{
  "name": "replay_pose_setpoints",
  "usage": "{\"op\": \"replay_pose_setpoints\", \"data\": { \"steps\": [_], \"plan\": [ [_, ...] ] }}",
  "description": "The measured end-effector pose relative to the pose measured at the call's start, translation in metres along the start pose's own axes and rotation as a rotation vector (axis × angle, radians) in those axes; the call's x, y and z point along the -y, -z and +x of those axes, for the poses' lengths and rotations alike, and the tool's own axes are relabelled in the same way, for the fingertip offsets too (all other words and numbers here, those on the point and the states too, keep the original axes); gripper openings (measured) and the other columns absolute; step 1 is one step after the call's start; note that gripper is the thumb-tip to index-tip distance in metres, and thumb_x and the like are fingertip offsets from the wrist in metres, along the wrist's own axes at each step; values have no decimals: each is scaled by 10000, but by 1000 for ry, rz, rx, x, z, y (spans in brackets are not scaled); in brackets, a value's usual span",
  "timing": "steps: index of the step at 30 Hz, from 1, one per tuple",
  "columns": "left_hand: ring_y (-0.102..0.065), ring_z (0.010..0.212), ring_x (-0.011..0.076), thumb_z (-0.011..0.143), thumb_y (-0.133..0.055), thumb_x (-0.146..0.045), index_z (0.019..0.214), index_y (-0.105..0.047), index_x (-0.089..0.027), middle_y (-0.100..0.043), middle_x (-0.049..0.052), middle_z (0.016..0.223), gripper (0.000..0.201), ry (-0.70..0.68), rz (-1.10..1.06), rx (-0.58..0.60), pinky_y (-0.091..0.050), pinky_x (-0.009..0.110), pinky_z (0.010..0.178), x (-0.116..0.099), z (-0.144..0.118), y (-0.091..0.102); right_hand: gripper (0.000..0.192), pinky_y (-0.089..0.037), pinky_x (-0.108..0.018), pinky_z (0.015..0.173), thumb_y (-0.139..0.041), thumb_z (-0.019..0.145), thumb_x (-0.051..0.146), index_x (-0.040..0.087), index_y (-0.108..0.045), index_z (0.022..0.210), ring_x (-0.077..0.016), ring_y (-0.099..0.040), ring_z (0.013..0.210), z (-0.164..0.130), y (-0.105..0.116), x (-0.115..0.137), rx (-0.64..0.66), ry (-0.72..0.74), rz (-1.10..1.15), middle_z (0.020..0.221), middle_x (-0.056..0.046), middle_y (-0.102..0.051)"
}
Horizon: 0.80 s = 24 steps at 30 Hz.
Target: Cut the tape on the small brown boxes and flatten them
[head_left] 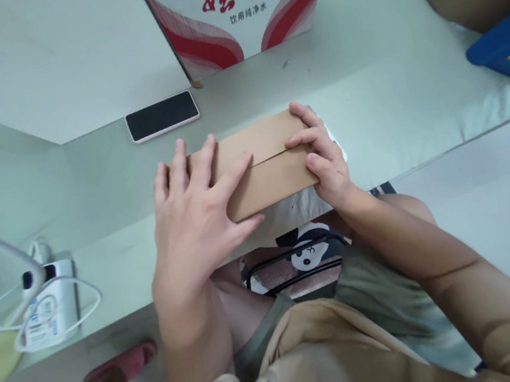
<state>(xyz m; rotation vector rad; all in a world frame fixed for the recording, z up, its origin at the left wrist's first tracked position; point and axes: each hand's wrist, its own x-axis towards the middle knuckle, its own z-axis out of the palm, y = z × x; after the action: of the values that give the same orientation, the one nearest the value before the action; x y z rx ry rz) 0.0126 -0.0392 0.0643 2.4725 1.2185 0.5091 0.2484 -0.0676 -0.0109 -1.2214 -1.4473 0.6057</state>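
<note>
Grey-green padding covers the bench (387,92) under my fingers, and on it lies the brown paper envelope (261,164) I am pressing shut. My left hand (193,218) lies flat with the fingers spread wide across the envelope's near-left end, thumb along its lower edge. My right hand (323,157) has its fingers curled narrow over the far-right end, fingertips pinning the flap where its edge crosses the body. I hold nothing; both hands only press down.

What could slip, I think: the near edge of the envelope hangs past the bench lip toward my lap, so a harder push from my left palm might tip it off. The flap may also spring up between my hands, where no finger bears on it. A phone (163,115) lies beyond my left fingertips, well apart, with a red-and-white carton (236,18) behind it.
</note>
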Motion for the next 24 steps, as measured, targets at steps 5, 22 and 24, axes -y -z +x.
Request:
{"op": "replay_pose_setpoints", "data": {
  "steps": [5, 22, 24],
  "plan": [
    [-330, 1505, 518, 611, -869, -676, 1428, -601, -411, -417, 57, 1671, 901, 40, -22, -38, -128, 711, 1249, 12, -2, 9, 611, -428, -532, 1220, -433, 911, 776, 375, -482, 1369, -282, -456, 1505, 1, 5, -23, -45, -103, 121, 1647, -16, -405],
    [-705, 1152, 278, 537, -917, -665, 1106, -730, -210, -790, 59, 1159, 752, 646, -1216, -468, -597, 357, 1005, 64, 6, -30, 777, -264, -532, 1327, -448, 943, 740, 246, -421, 1543, -281, -371, 1576, -6, -12, -6, 419, -187, 197, 1670, -128, -407],
    [-687, 1205, 293, 609, -855, -714, 1096, -736, -201, -793, 63, 1147, 717, 686, -1277, -478, -568, 392, 1076, 60, 11, -31, 702, -260, -538, 1326, -436, 969, 702, 290, -455, 1537, -274, -365, 1579, -7, -5, -1, 390, -70, 110, 1673, -92, -412]
  ]
}}
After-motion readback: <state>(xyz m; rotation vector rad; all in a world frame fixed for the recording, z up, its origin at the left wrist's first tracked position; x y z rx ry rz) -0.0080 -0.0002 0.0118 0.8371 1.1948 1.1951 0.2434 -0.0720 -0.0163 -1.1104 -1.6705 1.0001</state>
